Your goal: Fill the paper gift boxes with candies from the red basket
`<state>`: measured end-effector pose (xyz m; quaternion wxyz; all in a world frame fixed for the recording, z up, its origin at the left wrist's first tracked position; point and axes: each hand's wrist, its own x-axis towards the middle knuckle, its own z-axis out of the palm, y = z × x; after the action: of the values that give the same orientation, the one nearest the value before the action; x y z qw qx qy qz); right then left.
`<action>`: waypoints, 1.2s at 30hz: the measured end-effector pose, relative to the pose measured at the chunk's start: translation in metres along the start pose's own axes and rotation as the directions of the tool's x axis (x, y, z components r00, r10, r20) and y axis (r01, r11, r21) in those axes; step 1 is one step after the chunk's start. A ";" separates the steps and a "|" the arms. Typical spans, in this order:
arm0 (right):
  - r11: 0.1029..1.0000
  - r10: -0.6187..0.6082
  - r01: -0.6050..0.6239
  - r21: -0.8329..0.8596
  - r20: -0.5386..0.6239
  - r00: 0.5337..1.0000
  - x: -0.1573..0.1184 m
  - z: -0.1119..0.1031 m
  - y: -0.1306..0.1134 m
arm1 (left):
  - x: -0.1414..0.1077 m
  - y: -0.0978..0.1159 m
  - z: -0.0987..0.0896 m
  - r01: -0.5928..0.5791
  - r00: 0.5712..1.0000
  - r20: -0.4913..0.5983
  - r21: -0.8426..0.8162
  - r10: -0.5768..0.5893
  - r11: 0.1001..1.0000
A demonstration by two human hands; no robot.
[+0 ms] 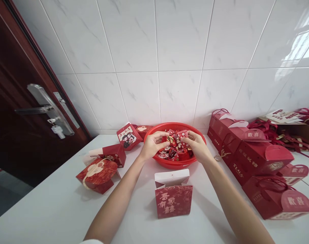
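My left hand (152,146) is closed, its thumb and fingers pinching a small red candy packet (169,139) over the basket. Opposite it, my right hand (199,147) grips another red candy packet (182,136), which is printed with pale marks. The two packets are side by side. Below them, a red plastic basket (176,165) holds many wrapped candies (172,153), mostly red, partly hidden by the hands. Between my forearms a red gift box (173,202) with gold characters stands upright, its top flap raised.
Several red gift boxes (111,154) sit on the left, one with a rope handle (85,181). More red boxes (248,159) line the right side. Behind them is a carton (307,130) with red ribbons (267,130). A tiled wall (180,98) closes off the white table's (134,217) back.
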<state>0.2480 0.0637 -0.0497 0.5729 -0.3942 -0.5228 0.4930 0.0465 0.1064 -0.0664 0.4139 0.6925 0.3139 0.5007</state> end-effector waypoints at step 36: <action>0.973 -0.208 0.206 0.099 0.014 0.978 -0.020 0.009 -0.022 | -0.015 0.040 0.015 0.027 0.998 0.061 0.045 -0.030 0.999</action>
<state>0.2434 0.0391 -0.0312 0.6333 -0.3030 -0.5434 0.4603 0.0569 0.0712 -0.0397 0.4149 0.7120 0.3220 0.4660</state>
